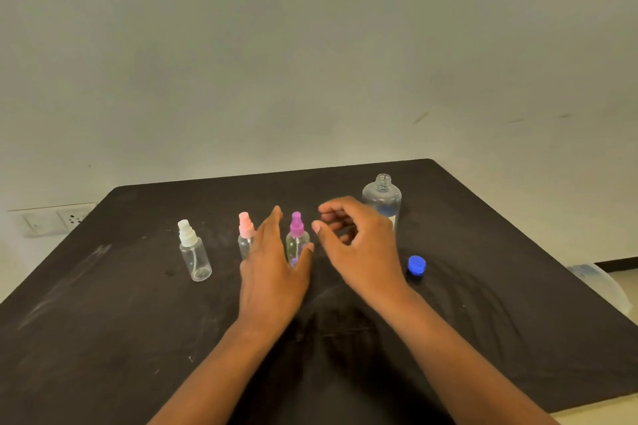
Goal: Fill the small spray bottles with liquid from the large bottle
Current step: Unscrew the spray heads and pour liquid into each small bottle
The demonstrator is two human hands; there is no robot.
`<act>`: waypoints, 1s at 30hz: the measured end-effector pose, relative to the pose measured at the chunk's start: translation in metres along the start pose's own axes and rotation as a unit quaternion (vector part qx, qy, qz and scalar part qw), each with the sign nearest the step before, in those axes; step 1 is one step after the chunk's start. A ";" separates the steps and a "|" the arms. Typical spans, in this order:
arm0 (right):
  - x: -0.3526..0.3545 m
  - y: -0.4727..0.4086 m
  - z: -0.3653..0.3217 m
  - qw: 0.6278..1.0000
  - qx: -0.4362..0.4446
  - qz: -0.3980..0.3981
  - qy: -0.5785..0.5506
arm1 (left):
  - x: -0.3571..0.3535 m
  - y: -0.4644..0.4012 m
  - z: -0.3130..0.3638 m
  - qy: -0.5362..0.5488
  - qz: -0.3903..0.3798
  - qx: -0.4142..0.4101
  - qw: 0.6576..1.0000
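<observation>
A person is reaching both bare arms forward over a dark table [103,321] that is standing against a pale wall [310,45]. Three small clear spray bottles are standing upright in a row across the middle of the table. The white-capped spray bottle [194,250] is sitting furthest left, well apart from the hands. The pink-capped spray bottle [245,235] is standing just behind the left hand [272,272], which is partly hiding its lower body. The purple-capped spray bottle [297,238] is standing between the left hand's spread thumb and forefinger; whether the skin is actually touching the plastic cannot be told. The left hand is lying open, fingers straight and pointing away, gripping nothing. The right hand [359,248] is hovering just to the right of the purple-capped bottle, its fingers loosely curled with a gap between thumb and fingertips, holding nothing. Behind the right hand, toward the far right of the table, the large bottle [382,198] is standing upright with its neck uncapped; it is clear, and how much liquid is inside cannot be judged. A blue cap [416,265] is lying on the table just beside the right wrist, in front of the large bottle. A wall socket plate [51,219] is showing at the left edge, beyond the table.
</observation>
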State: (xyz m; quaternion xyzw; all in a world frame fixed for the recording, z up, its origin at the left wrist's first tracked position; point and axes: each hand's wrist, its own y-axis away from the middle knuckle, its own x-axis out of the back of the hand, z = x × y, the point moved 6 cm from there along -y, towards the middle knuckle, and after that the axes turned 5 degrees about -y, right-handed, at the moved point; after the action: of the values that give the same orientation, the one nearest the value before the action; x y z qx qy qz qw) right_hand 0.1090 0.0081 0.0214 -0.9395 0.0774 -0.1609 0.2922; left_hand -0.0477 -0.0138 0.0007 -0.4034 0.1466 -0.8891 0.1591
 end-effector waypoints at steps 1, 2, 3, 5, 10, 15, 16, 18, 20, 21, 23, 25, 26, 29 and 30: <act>-0.012 -0.003 0.005 1.000 -0.001 -0.011 0.006 | -0.003 -0.004 -0.003 0.000 -0.003 -0.004 1.000; -0.022 -0.005 0.009 1.000 0.000 -0.018 0.014 | -0.006 -0.007 -0.004 0.007 -0.006 -0.010 1.000; -0.030 -0.007 0.013 0.999 0.004 -0.023 0.026 | -0.009 -0.009 -0.004 0.020 -0.008 -0.019 1.000; -0.043 -0.008 0.019 0.998 0.017 -0.030 0.047 | -0.015 -0.012 -0.005 0.037 -0.010 -0.038 0.999; -0.056 -0.017 0.030 0.996 0.044 -0.049 0.057 | -0.024 -0.020 -0.029 0.051 -0.017 -0.007 0.999; -0.053 -0.024 0.042 0.998 0.035 -0.050 0.000 | -0.032 -0.028 -0.034 0.063 -0.021 -0.049 0.997; -0.053 -0.025 0.043 0.997 0.037 -0.060 -0.011 | -0.033 -0.030 -0.033 0.067 -0.026 -0.054 0.996; -0.053 -0.026 0.042 0.996 0.047 -0.081 -0.014 | -0.035 -0.032 -0.032 0.078 -0.038 -0.057 0.995; -0.051 -0.025 0.042 0.994 0.053 -0.096 -0.012 | -0.035 -0.032 -0.032 0.086 -0.044 -0.060 0.994; -0.050 -0.025 0.041 0.993 0.059 -0.100 -0.010 | -0.034 -0.032 -0.031 0.088 -0.044 -0.063 0.993; -0.050 -0.023 0.038 0.992 0.082 -0.099 0.012 | -0.036 -0.033 -0.032 0.094 -0.047 -0.065 0.992; -0.049 -0.023 0.037 0.993 0.085 -0.082 0.032 | -0.038 -0.033 -0.034 0.094 -0.051 -0.061 0.992; -0.047 -0.023 0.037 0.994 0.075 -0.069 0.034 | -0.039 -0.033 -0.035 0.094 -0.051 -0.055 0.993; -0.045 -0.023 0.036 0.996 0.064 -0.053 0.018 | -0.040 -0.035 -0.037 0.098 -0.047 -0.054 0.993; -0.046 -0.022 0.035 0.996 0.072 -0.059 0.015 | -0.040 -0.036 -0.037 0.098 -0.044 -0.058 0.993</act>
State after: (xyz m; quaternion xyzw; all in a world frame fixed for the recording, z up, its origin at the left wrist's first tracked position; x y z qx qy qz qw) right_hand 0.0795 0.0547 -0.0049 -0.9165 0.0145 -0.1970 0.3479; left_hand -0.0573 0.0395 -0.0353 -0.3285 0.1949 -0.9206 0.0813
